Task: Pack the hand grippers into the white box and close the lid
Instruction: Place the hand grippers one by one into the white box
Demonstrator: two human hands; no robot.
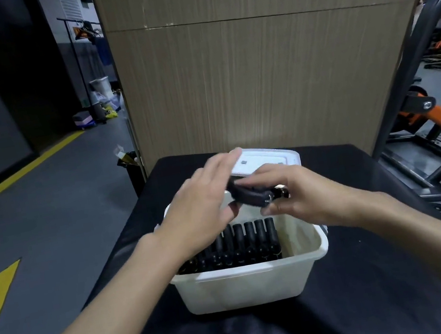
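**Last gripper going into the white box**

While both hands hover over the open white box [255, 283], I read this as the placing step for one more hand gripper [253, 195]. My right hand [302, 194] pinches it by the metal-tipped end between thumb and fingers; my left hand [207, 201] has its fingers stretched out and loosely together, steadying the other end, though blur hides exactly how it grips. A row of packed grippers [238, 247] already fills the box floor along its near wall, handles lying side by side. The box sits mid-tabletop on the black cloth [367, 302]; the lid [267, 160] lies just behind it toward the far edge.

To do this well, I would turn the gripper parallel to the packed row, lower it into the free space behind them, and keep it below the rim so the lid can seat flat.
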